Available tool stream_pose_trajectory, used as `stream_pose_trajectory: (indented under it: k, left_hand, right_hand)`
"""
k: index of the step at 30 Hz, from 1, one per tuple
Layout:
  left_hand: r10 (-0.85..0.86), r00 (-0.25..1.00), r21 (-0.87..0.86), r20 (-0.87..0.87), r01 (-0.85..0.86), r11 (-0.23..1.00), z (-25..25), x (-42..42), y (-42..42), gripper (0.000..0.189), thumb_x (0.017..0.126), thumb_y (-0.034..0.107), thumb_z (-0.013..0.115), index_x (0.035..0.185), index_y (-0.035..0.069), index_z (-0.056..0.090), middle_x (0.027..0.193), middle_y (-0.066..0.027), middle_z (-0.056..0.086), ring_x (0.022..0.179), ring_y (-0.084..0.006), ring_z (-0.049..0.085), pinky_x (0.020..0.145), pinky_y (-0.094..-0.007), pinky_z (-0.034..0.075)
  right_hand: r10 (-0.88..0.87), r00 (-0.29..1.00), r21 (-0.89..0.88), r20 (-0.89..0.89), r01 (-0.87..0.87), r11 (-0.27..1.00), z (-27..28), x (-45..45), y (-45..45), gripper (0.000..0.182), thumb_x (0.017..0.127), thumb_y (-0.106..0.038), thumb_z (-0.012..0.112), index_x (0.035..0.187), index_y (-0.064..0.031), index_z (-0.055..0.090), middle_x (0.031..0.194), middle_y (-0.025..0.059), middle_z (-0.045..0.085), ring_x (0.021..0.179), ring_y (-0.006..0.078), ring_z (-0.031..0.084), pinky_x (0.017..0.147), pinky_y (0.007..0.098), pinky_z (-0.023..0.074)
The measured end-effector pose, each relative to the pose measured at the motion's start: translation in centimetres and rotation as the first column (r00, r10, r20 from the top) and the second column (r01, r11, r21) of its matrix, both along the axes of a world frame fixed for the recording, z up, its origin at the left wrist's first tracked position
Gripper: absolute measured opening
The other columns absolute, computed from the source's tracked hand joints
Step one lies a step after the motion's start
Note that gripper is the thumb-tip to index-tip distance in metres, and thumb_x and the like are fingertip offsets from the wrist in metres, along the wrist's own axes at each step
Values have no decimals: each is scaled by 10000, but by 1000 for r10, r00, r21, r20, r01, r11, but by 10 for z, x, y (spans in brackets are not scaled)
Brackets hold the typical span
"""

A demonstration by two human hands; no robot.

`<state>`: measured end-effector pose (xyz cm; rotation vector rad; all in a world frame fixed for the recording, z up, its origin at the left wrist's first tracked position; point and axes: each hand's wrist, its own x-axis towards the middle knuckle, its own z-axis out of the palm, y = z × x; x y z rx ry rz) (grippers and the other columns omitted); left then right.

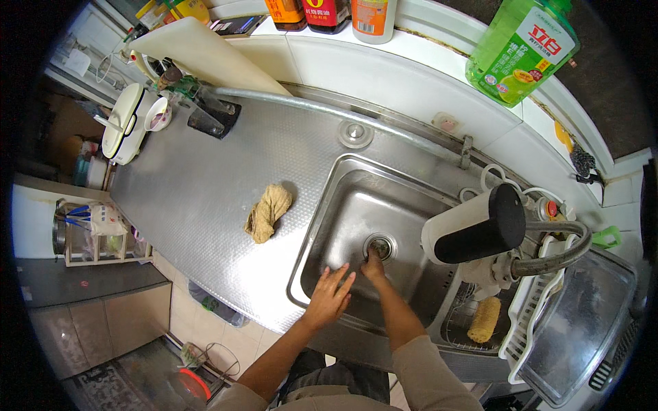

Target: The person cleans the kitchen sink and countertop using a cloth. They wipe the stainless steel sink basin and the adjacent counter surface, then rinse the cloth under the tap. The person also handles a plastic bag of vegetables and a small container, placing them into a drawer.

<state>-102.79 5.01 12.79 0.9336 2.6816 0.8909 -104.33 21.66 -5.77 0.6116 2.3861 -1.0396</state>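
Note:
My right hand [373, 268] reaches down to the drain [380, 247] of the stainless steel sink basin [354, 205]. Its fingertips are at the drain's opening and partly hidden, so whether they hold anything cannot be told. Dark matter shows inside the drain ring. My left hand [329, 297] hovers over the basin's near left part with fingers apart and nothing in it. A crumpled tan cloth [269, 212] lies on the metal counter [205, 174] left of the basin. Behind the basin, a round metal drain strainer or plug [355, 132] rests on the counter.
A faucet with a white and black body [473, 226] overhangs the basin's right side. Beyond it are a yellow scrubber [484, 319] in a small basin and a white rack [534, 308]. A green detergent bottle [519, 56] stands on the ledge. A cutting board [205, 56] leans at the back left.

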Motion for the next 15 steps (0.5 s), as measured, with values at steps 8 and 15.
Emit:
stream_pose_trajectory:
  k: [8,15]
  left_hand:
    - [107,982,46,157,-115,992,4,-3,7,545,777,79,568,1278,29,362,1324,-168,346,1163,-336,404,1012,-457,274]
    - [192,962,130,196,-219,967,9,-1,7,515,756,62,577,1241,15,411,1302,-165,376,1147,-340,415,953,-423,331]
  right_hand:
    - [-36,989,270,-144,74,960,6,15,-7,309,763,-138,584,1067,-90,549,1095,148,530,915,344,570,755,445,465]
    - [165,946,424,-277,-34,905,27,18,10,179,738,-122,578,911,-76,589,982,92,559,744,307,596,666,431,478]
